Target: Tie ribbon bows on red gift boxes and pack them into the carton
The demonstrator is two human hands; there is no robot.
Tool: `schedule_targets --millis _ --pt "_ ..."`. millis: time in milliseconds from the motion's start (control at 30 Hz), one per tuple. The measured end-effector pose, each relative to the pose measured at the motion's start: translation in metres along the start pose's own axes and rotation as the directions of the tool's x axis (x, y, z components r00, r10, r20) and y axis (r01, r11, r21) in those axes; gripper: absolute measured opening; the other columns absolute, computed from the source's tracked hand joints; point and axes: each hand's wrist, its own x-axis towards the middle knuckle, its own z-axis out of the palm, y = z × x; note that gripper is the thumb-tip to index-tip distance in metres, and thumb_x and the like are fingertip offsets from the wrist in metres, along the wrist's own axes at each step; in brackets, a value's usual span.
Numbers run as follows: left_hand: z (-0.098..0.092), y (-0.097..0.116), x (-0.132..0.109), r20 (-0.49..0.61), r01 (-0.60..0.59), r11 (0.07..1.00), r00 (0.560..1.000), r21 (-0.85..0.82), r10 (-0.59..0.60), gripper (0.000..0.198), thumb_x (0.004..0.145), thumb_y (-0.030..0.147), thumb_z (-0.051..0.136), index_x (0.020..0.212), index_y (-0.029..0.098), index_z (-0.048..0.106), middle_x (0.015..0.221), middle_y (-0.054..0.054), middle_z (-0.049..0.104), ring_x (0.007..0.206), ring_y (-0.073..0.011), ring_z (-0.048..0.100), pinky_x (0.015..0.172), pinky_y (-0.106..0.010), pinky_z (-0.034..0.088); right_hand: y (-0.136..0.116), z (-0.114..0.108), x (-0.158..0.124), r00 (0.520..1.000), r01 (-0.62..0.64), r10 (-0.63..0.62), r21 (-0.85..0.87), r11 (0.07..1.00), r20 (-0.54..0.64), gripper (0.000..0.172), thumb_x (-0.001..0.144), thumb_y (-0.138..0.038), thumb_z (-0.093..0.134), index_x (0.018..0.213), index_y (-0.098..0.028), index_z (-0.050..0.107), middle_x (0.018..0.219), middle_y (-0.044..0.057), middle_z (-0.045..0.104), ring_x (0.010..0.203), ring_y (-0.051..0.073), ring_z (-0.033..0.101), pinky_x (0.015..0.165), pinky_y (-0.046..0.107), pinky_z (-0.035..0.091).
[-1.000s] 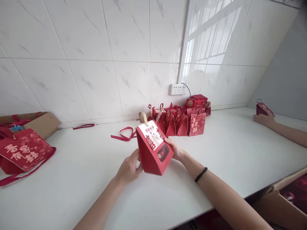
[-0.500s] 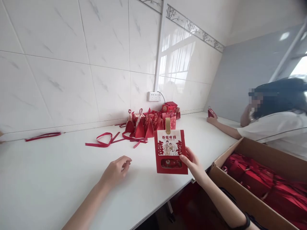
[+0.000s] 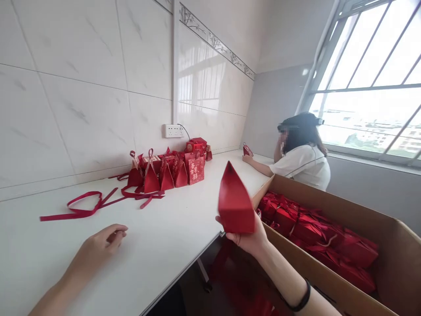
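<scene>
My right hand grips a red gift box near its base, above the table's front edge. The box is turned so that its plain, pointed side faces me, and its printed front is hidden. Over the white table, my left hand is loosely curled with thumb and fingers together and nothing visible in it. Beyond it lies a loose red ribbon. Several red gift boxes stand in a cluster by the wall, some with ribbon loops on top.
A large cardboard carton full of red boxes with ribbons stands right of the table. At the far end sits a person in a white top, a small red box in one hand. A power socket is on the tiled wall.
My right hand has turned the gift box from its printed front to its plain side. The view has swung right, bringing the carton and window further in. My left hand stays curled.
</scene>
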Motion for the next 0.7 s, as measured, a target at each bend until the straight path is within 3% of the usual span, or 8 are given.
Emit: schedule_targets --millis 100,300,433,500,567,600,633,700 --pt "-0.005 0.001 0.003 0.079 0.031 0.999 0.996 0.015 -0.033 0.012 0.071 0.032 0.05 0.073 0.028 0.061 0.068 0.011 0.068 0.066 -0.0118 0.065 0.06 -0.017 0.047 -0.003 -0.002 -0.007 0.992 -0.056 0.049 0.049 0.997 0.119 0.041 0.082 -0.054 0.04 0.096 -0.021 0.06 0.096 0.007 0.067 0.092 0.017 0.064 0.049 0.02 0.051" --pt "-0.009 0.008 0.003 0.036 0.045 0.997 0.998 0.065 -0.047 0.013 0.072 0.033 0.048 0.07 0.028 0.059 0.065 0.011 0.066 0.061 -0.0112 0.064 0.056 -0.016 0.045 -0.012 0.009 -0.024 0.998 -0.009 0.003 0.09 0.996 0.061 0.04 0.08 -0.056 0.045 0.1 -0.024 0.057 0.101 0.004 0.067 0.089 0.017 0.065 0.057 0.022 0.054" --pt "-0.004 0.015 -0.004 -0.037 0.059 0.994 0.998 0.087 -0.056 0.016 0.075 0.033 0.044 0.072 0.027 0.058 0.065 0.01 0.064 0.06 -0.0099 0.061 0.058 -0.016 0.041 -0.01 0.01 -0.032 0.997 0.06 -0.063 -0.061 0.996 -0.05 0.048 0.079 -0.061 0.043 0.105 -0.023 0.054 0.1 0.008 0.066 0.087 0.024 0.066 0.061 0.035 0.057" --pt "-0.002 0.017 -0.006 -0.048 0.069 0.993 0.997 0.097 -0.064 0.017 0.075 0.033 0.042 0.073 0.027 0.058 0.065 0.01 0.064 0.061 -0.0099 0.06 0.06 -0.017 0.04 -0.007 0.004 -0.034 0.918 0.287 -0.349 -0.289 0.913 -0.19 0.048 0.074 -0.059 0.052 0.105 -0.022 0.054 0.101 0.009 0.066 0.092 0.027 0.064 0.071 0.043 0.056" --pt "0.0 0.017 -0.007 -0.043 0.064 0.993 0.997 0.102 -0.06 0.017 0.075 0.033 0.042 0.073 0.027 0.058 0.066 0.011 0.064 0.062 -0.0099 0.06 0.06 -0.017 0.04 -0.004 -0.004 -0.037 0.713 0.469 -0.678 -0.597 0.651 -0.178 0.046 0.063 -0.049 0.068 0.099 -0.022 0.055 0.099 0.009 0.066 0.095 0.03 0.061 0.082 0.046 0.053" --pt "0.0 0.016 -0.008 -0.051 0.058 0.993 0.997 0.103 -0.052 0.017 0.075 0.033 0.042 0.072 0.027 0.058 0.067 0.011 0.064 0.062 -0.01 0.061 0.06 -0.017 0.041 -0.003 -0.007 -0.039 0.632 0.496 -0.767 -0.703 0.511 -0.111 0.047 0.059 -0.043 0.073 0.097 -0.022 0.055 0.096 0.008 0.066 0.094 0.03 0.061 0.084 0.046 0.052" --pt "0.001 0.016 -0.008 -0.066 0.05 0.993 0.997 0.104 -0.044 0.017 0.076 0.033 0.042 0.072 0.027 0.057 0.067 0.011 0.065 0.062 -0.0101 0.061 0.059 -0.017 0.041 -0.003 -0.01 -0.041 0.603 0.498 -0.797 -0.761 0.416 -0.04 0.047 0.057 -0.038 0.074 0.097 -0.023 0.055 0.094 0.008 0.066 0.092 0.03 0.061 0.082 0.046 0.052" --pt "0.002 0.016 -0.008 -0.096 0.038 0.994 0.995 0.107 -0.028 0.017 0.076 0.033 0.041 0.072 0.028 0.057 0.067 0.012 0.065 0.062 -0.0101 0.061 0.058 -0.017 0.041 -0.004 -0.014 -0.046 0.648 0.502 -0.76 -0.777 0.38 0.047 0.045 0.062 -0.036 0.071 0.101 -0.024 0.053 0.094 0.007 0.067 0.087 0.028 0.063 0.075 0.042 0.055"
